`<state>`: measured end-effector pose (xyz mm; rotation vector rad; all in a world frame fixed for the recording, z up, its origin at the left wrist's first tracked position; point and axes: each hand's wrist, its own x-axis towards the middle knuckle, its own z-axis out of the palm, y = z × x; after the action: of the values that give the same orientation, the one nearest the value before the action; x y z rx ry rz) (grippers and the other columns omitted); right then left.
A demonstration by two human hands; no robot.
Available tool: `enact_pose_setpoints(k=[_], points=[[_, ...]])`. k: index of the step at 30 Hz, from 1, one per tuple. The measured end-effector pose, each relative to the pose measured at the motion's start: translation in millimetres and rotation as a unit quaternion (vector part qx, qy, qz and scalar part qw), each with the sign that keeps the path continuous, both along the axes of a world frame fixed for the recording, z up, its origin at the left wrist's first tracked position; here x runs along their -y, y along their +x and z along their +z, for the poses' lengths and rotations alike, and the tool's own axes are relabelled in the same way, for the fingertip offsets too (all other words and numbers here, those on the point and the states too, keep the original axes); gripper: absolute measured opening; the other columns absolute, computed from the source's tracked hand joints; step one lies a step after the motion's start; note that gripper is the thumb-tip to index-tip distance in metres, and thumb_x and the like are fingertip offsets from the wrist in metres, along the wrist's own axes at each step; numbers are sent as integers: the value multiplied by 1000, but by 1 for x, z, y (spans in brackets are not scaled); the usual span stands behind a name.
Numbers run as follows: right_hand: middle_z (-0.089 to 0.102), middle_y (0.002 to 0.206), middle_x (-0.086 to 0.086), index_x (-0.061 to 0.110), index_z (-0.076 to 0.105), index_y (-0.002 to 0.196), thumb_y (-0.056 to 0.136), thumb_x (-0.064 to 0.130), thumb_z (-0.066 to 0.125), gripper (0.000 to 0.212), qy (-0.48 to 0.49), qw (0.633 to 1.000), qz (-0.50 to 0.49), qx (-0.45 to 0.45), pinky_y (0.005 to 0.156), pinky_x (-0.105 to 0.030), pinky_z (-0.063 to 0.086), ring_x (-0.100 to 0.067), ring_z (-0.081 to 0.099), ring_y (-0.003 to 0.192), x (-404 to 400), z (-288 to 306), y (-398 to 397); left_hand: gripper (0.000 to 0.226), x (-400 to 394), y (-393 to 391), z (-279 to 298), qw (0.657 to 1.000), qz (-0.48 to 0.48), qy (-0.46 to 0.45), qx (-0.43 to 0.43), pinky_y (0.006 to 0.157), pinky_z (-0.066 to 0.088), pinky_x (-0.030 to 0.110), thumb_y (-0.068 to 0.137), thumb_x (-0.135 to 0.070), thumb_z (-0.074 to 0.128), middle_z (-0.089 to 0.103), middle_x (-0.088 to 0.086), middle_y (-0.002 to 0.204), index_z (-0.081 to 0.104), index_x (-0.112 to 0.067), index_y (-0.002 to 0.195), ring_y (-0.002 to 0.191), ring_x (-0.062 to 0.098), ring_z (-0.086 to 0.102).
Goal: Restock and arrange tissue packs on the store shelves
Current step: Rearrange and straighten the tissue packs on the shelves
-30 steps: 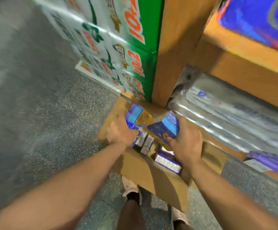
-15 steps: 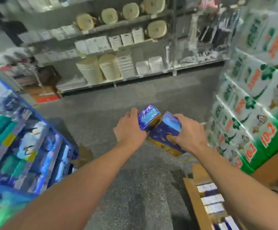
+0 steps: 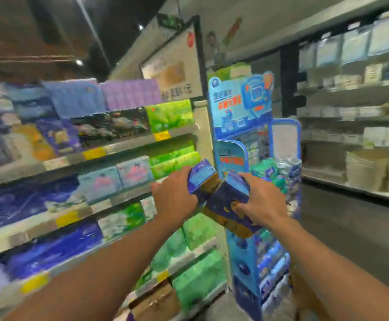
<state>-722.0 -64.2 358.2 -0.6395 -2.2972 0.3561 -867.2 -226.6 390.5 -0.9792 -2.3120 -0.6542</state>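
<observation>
Two blue-and-gold tissue packs are held up at chest height in the middle of the view. My left hand grips the left tissue pack, which is tilted left. My right hand grips the right tissue pack, which leans against the first one. Both packs hang in front of the end of the store shelves on the left, whose tiers are filled with blue, purple and green tissue packs. The picture is blurred by motion.
A blue cardboard display stand with more packs rises just behind my hands. An open cardboard box sits at the foot of the shelves. Across the grey aisle floor, right-hand shelves carry white and beige containers.
I have lifted both packs out of the floor carton and turned left, from the far shelves toward the tissue shelves. Both hands still hold the packs, now raised higher.
</observation>
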Motion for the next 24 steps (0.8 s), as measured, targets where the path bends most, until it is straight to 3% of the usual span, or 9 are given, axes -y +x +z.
enact_pose_setpoints(k=[5,9,13,17,20,24], points=[[67,103,-1,28,56,113,63,47,72,56,41,991,98,-78,70,-38,48,-31,64,96,90,48,-152,62,124,-104,56,991,100,84,-18,87,44,45,68,-44,65,64,-2,116,48,-37,127,107,30,62],[68,100,-3,26,58,115,60,45,77,62,45,970,165,-171,71,-42,52,-34,62,93,134,76,-245,67,185,-174,93,967,164,193,-13,86,49,47,70,-35,71,65,3,118,48,-34,133,107,33,62],[66,96,-5,23,57,119,57,51,71,69,36,938,227,-259,72,-44,47,-35,57,90,158,99,-336,60,229,-242,120,932,188,309,-21,82,54,47,67,-38,72,66,0,112,48,-34,121,99,30,63],[63,101,-3,20,54,122,61,52,73,71,-54,886,346,-304,75,-43,44,-29,52,91,180,121,-420,54,253,-298,141,891,237,385,-26,79,48,41,76,-27,79,58,-4,104,45,-27,118,91,24,55],[58,110,0,20,53,125,62,46,84,75,-115,859,399,-301,81,-38,43,-24,51,103,192,132,-482,57,271,-346,149,852,276,444,-23,88,49,48,72,-25,80,59,6,112,47,-16,117,102,31,58],[49,112,1,13,53,124,69,37,87,69,-166,826,441,-310,84,-26,41,-18,49,106,209,142,-547,55,290,-398,147,807,296,510,-31,87,50,49,70,-23,78,59,13,113,45,-12,112,103,34,58]])
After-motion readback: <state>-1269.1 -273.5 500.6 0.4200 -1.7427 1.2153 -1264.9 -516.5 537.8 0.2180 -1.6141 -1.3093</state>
